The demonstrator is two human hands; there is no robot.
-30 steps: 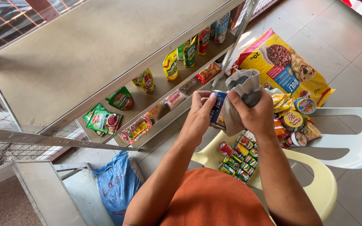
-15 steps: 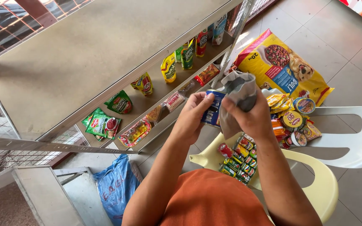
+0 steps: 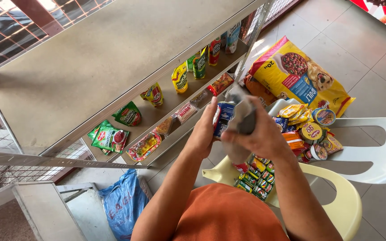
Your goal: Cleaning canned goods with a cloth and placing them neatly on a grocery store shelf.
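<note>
Grey cloth (image 3: 242, 118) is bunching under my right hand (image 3: 258, 136), fingers clamped on it, rubbing the blue can (image 3: 223, 118) my left hand (image 3: 204, 134) is gripping above the yellow chair (image 3: 336, 196).

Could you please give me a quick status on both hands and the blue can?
Left hand grips blue can. Right hand presses grey cloth on it. Above yellow chair; nothing in the way.

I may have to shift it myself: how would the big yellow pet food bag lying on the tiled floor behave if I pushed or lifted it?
The big yellow pet food bag looks full and plump, so it is probably heavy and would drag rather than slide easily. Lying flat, it seems unlikely to roll or tip. Its soft sides would likely sag if lifted by one end.
</note>
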